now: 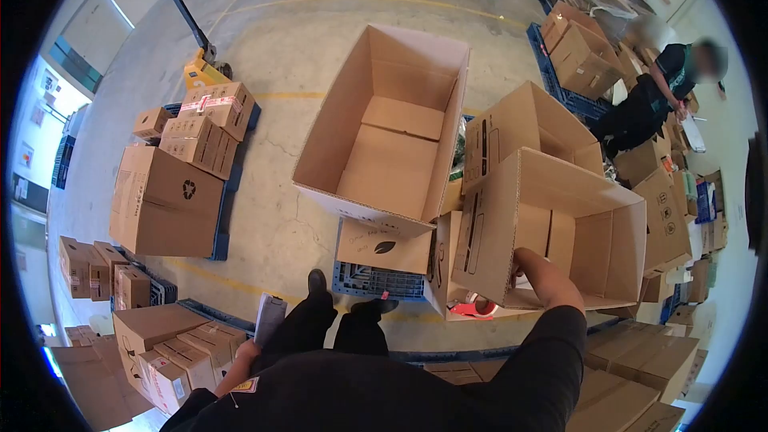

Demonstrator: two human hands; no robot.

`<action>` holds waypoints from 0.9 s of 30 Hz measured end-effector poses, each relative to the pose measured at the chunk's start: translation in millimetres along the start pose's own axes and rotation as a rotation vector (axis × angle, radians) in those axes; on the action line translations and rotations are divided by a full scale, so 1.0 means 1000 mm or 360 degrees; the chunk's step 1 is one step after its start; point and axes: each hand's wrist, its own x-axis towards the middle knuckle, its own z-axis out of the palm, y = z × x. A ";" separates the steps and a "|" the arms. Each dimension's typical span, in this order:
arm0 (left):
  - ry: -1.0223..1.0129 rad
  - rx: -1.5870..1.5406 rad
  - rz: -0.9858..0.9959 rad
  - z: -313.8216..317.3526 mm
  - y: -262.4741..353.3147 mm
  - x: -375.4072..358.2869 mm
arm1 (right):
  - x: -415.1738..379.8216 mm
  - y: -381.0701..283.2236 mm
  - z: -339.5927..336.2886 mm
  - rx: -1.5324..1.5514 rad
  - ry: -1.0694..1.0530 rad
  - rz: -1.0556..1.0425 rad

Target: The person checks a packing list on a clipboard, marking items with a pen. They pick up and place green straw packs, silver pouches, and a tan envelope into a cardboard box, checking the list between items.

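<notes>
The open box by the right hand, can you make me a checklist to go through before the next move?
1. Top of the open box is open: ok, you can see down inside.
2. Right hand has reached the box: ok, it is at the near side, with the arm over the edge.
3. Right hand has a good hold: cannot tell, its fingers are partly hidden.
4. Left hand is free: not ok, it holds papers.
5. Red tape holder is in sight: ok, it is just outside the box.
6. Box is empty: cannot tell, the arm and hand hide part of the inside.
</notes>
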 end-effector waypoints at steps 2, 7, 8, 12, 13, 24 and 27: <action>0.0028 0.0030 0.0056 0.033 -0.036 0.050 | -0.089 -0.037 0.034 -0.0066 0.0276 -0.0002; 0.0122 -0.0041 0.0159 -0.012 0.005 0.005 | -0.178 -0.008 0.028 0.0489 0.1142 0.0002; 0.0202 0.0019 0.0221 -0.014 0.007 0.008 | -0.227 -0.012 0.045 0.0599 0.1552 0.0151; 0.0516 -0.0208 0.0462 -0.045 0.047 0.000 | -0.366 -0.063 0.169 0.1081 0.3534 0.0315; 0.0521 -0.0215 0.0506 -0.057 0.059 -0.002 | -0.387 -0.092 0.205 0.1390 0.3874 0.0071; 0.0685 -0.1438 0.1930 -0.264 0.153 -0.076 | -0.444 -0.353 0.292 0.2115 0.2576 -0.2343; 0.0595 -0.1868 0.2103 -0.300 0.147 -0.099 | -0.473 -0.421 0.249 0.1767 0.2579 -0.2235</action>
